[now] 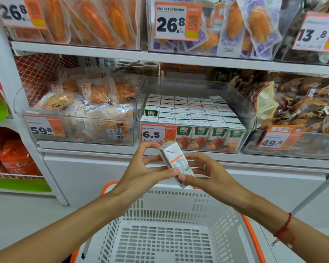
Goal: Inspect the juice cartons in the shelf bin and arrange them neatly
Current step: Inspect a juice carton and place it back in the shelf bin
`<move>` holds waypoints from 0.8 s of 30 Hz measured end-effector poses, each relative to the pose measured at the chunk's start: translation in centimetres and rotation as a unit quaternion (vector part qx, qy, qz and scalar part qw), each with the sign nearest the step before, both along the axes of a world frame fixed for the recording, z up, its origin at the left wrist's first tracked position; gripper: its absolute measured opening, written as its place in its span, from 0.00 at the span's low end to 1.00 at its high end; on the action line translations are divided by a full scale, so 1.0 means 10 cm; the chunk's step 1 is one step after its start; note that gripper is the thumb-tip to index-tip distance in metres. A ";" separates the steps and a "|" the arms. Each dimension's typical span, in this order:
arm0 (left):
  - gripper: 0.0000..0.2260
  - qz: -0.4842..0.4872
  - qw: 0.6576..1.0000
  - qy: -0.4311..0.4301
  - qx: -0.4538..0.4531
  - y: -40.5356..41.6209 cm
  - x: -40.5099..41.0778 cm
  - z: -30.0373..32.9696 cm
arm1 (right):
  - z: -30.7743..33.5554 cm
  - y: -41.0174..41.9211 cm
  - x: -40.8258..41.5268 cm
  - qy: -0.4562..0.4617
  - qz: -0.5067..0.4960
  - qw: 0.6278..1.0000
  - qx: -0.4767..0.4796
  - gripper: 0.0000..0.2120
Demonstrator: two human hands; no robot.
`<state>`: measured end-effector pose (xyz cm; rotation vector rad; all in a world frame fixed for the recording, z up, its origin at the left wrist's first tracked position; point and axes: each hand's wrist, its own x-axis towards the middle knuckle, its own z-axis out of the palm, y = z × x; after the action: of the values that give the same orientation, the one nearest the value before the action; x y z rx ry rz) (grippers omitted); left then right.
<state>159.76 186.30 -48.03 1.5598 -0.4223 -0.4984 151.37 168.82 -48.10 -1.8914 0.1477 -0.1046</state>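
A small white juice carton (176, 162) is held tilted in front of the shelf, its printed side panel facing me. My left hand (144, 168) pinches it from the left with thumb and fingertips. My right hand (203, 172) grips its lower right side. Behind, a clear shelf bin (241, 112) holds several rows of matching cartons (194, 115) standing upright, green and apple-printed fronts showing at the bin's front. One slot at the bin's left side sits lower, showing a carton's green face (151, 112).
A white shopping basket (167, 224) with orange handles sits directly below my hands. Clear bins of snack packets flank the juice bin left (78, 111) and right (296, 118). Price tags hang on the bin fronts. More packets fill the shelf above.
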 end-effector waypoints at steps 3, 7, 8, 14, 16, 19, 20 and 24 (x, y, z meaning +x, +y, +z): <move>0.27 0.001 1.000 0.026 0.015 -0.02 0.00 0.02 | -0.03 0.02 -0.01 -0.092 -0.078 0.978 -0.170 0.23; 0.26 -0.046 0.989 0.141 -0.022 0.01 0.04 0.06 | -0.02 0.06 -0.02 -0.181 -0.090 0.906 -0.372 0.29; 0.25 -0.050 0.985 0.163 -0.034 0.03 0.06 0.07 | -0.01 0.06 -0.02 -0.191 -0.084 0.899 -0.386 0.29; 0.13 -0.043 0.994 0.101 0.013 0.14 0.24 0.11 | 0.00 0.07 0.11 -0.245 -0.056 0.875 -0.414 0.29; 0.13 -0.035 0.998 0.033 0.035 0.15 0.35 0.20 | 0.06 0.03 0.27 -0.262 -0.048 0.871 -0.414 0.29; 0.08 0.008 0.995 -0.096 0.036 0.09 0.60 0.42 | 0.20 -0.07 0.62 -0.271 -0.016 0.869 -0.413 0.30; 0.07 0.030 0.986 -0.158 0.041 0.07 0.69 0.51 | 0.24 -0.13 0.75 -0.260 -0.005 0.870 -0.419 0.31; 0.16 0.091 0.907 -0.397 0.107 -0.06 1.12 0.76 | 0.26 -0.52 1.13 -0.156 0.000 0.829 -0.536 0.33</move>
<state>170.99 185.72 -40.46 1.9616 -0.8472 0.2800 162.70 163.65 -45.54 -2.9595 -0.1897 -0.5986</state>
